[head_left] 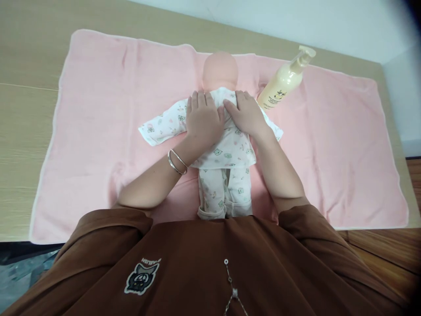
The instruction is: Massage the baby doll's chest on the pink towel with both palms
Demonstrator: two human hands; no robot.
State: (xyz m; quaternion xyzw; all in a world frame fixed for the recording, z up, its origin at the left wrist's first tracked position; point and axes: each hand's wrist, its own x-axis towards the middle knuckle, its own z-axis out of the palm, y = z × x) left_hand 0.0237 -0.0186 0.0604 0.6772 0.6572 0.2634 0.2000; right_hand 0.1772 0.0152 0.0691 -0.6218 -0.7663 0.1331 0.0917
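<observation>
A baby doll point(220, 72) lies on a pink blanket point(98, 109), its head toward the far side and no facial features visible from here. It wears a white patterned top point(226, 153) and matching trousers point(212, 191) with turned-up cuffs. My left hand point(204, 118) rests flat on the upper part of the top, fingers stretched toward the doll's shoulder. On the other side, my right hand point(248, 114) also lies flat on the top, its thumb near my left thumb. Both hands are open and grip nothing. The doll's own hands are not visible at the sleeve ends.
A pale yellow pump bottle point(279, 85) stands on the blanket just right of the doll's head. Under the blanket is a light wooden table point(26, 114). A white wall point(329, 26) rises behind it, and brown wooden flooring point(388, 250) shows at the lower right.
</observation>
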